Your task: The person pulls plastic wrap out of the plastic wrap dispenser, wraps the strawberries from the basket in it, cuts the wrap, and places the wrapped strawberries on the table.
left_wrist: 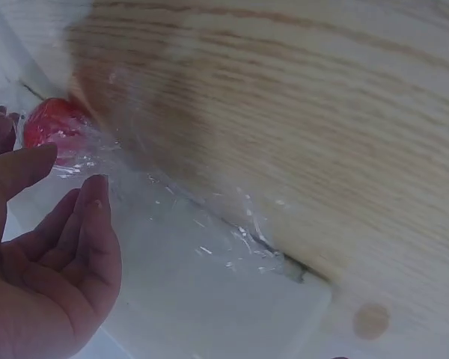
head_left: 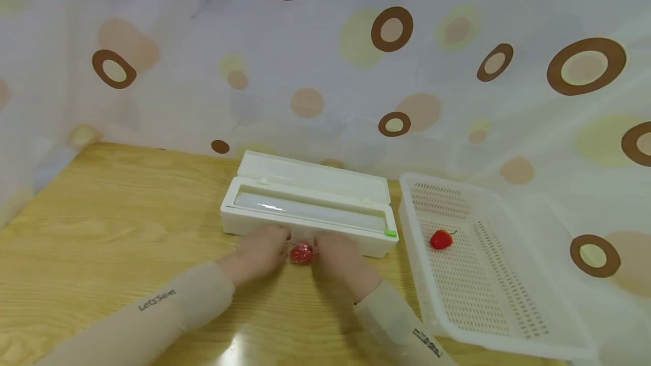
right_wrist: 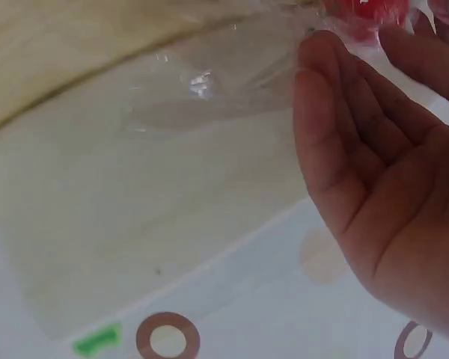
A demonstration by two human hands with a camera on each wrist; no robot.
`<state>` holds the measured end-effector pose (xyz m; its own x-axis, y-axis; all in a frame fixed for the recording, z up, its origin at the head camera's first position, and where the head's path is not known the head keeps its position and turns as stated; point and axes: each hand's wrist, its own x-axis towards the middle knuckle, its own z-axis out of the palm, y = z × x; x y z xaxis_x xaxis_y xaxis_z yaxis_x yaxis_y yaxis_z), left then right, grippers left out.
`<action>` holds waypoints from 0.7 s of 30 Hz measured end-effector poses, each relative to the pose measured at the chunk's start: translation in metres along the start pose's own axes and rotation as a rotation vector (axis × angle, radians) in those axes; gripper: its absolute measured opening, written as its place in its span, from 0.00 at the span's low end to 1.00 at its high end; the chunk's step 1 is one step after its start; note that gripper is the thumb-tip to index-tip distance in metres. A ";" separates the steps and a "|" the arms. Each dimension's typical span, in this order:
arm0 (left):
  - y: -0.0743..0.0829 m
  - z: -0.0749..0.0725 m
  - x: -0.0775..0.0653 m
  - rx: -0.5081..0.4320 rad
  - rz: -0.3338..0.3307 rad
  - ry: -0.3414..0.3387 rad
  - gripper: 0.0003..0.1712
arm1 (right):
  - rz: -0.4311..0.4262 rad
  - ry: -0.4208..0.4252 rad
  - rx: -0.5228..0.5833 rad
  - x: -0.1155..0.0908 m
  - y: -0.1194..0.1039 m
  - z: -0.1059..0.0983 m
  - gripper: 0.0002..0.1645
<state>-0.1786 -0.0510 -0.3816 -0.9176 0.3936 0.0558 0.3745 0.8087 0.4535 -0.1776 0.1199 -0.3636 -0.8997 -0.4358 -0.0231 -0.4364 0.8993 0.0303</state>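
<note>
A shiny red cherry-like fruit (head_left: 302, 253) lies under clear plastic film (left_wrist: 232, 232) at the front of a white cling film box (head_left: 310, 225). My left hand (head_left: 261, 250) is close on the fruit's left side. In the left wrist view, its thumb and bent fingers (left_wrist: 96, 224) are apart, near the wrinkled film. On the fruit's other side is my right hand (head_left: 343, 258). The right wrist view shows its relaxed fingers (right_wrist: 322, 120) beside the film, with a gap to the thumb. In the head view the fingertips are hidden.
The box lid (head_left: 315, 177) stands raised, with a film roll (head_left: 310, 210) inside and a green tab (head_left: 390, 232) at its right end. Right of it, a white perforated basket (head_left: 414, 264) holds another red fruit (head_left: 441, 239). A patterned curtain (head_left: 315, 61) hangs behind the wooden table (head_left: 127, 225).
</note>
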 end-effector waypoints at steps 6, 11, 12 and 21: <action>-0.005 0.010 0.002 -0.006 -0.019 0.008 0.09 | 0.024 0.007 0.018 0.002 -0.002 0.013 0.08; -0.007 0.016 0.002 0.022 -0.016 0.055 0.10 | -0.001 0.086 -0.014 0.003 -0.003 0.022 0.10; -0.007 0.017 0.002 0.035 -0.010 0.067 0.10 | -0.011 0.102 -0.015 0.003 -0.004 0.024 0.11; -0.004 0.021 -0.002 -0.017 -0.001 0.142 0.11 | 0.021 0.061 0.057 -0.003 -0.009 0.026 0.19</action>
<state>-0.1752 -0.0452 -0.4023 -0.9279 0.3264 0.1799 0.3726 0.8013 0.4681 -0.1711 0.1144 -0.3901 -0.9081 -0.4171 0.0374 -0.4182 0.9080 -0.0268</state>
